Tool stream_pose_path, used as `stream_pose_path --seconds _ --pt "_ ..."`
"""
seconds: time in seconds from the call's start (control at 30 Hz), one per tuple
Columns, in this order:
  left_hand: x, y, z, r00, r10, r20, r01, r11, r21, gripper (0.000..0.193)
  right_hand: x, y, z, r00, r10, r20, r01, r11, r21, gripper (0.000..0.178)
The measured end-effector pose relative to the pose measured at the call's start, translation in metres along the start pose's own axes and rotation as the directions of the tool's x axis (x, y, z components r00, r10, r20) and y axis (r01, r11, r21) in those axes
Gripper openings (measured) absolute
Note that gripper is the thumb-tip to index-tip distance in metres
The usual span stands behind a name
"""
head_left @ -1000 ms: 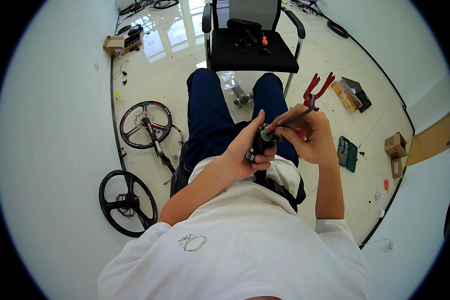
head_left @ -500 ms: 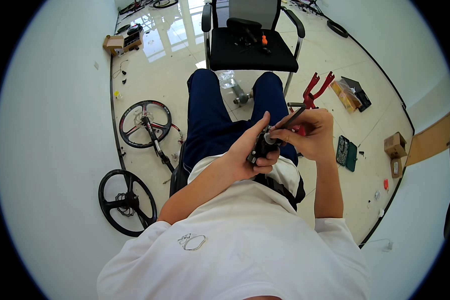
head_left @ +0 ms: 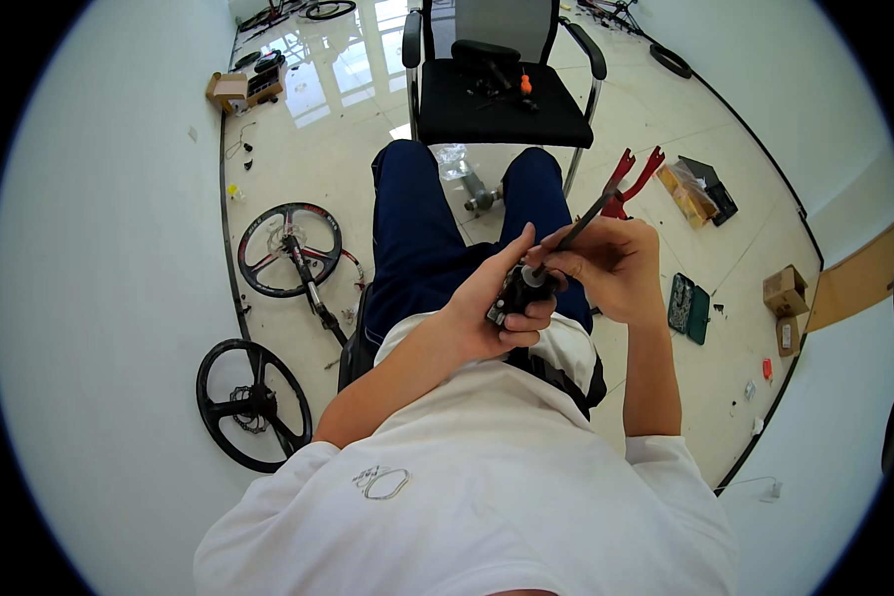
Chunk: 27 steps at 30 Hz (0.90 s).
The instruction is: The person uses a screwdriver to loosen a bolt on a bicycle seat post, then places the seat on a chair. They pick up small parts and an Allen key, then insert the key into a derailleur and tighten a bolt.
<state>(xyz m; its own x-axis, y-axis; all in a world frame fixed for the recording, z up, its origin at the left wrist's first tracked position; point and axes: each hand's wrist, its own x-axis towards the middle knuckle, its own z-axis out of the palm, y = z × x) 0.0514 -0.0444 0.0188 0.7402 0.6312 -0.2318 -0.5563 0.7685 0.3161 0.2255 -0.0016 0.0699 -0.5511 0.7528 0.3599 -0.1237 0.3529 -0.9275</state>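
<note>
Above my lap, my left hand (head_left: pixel 483 295) is wrapped round a small black metal part (head_left: pixel 510 301) with a round greyish piece on its upper right side. The exact kind of part is hard to make out, since fingers cover much of it. My right hand (head_left: pixel 618 266) pinches a dark hex key (head_left: pixel 584 223), whose lower end meets the round piece. The key's shaft slants up and to the right, out past my fingers.
Ahead stands a black chair (head_left: pixel 502 104) bearing an orange-handled screwdriver (head_left: pixel 525 85) and dark parts. Spoked wheels (head_left: pixel 249 281) and a black wheel (head_left: pixel 209 405) lie left. On the right are a red fork (head_left: pixel 649 179), a green tool case (head_left: pixel 699 315) and cardboard boxes (head_left: pixel 785 289).
The hex key has turned in my right hand. Its bent end, which pointed left before, no longer shows that way. My left hand keeps the black part in nearly the same place.
</note>
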Motion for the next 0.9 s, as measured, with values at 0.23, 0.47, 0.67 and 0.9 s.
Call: stream_pose_path --seconds 0.23,0.47,0.67,0.9 --pt "-0.001 -0.002 0.011 0.985 0.079 -0.154 -0.077 0.997 0.018 0.053 0.000 0.003 0.008 0.994 -0.089 -0.057 0.079 0.983 -0.165 0.009" --pt "0.000 0.001 -0.006 0.996 0.079 -0.032 -0.079 0.997 -0.001 0.061 0.004 -0.007 0.013 1.000 0.015 -0.028 -0.013 0.999 0.046 0.007" --pt "0.003 -0.001 0.003 0.990 0.099 -0.098 -0.096 0.995 0.034 0.054 0.002 0.000 0.001 0.999 -0.014 -0.045 0.009 0.992 -0.124 0.007" --pt "0.004 -0.003 -0.003 0.980 0.138 -0.143 -0.138 0.990 0.009 0.055 0.006 0.001 0.015 0.998 -0.005 -0.063 0.003 0.999 -0.035 0.009"
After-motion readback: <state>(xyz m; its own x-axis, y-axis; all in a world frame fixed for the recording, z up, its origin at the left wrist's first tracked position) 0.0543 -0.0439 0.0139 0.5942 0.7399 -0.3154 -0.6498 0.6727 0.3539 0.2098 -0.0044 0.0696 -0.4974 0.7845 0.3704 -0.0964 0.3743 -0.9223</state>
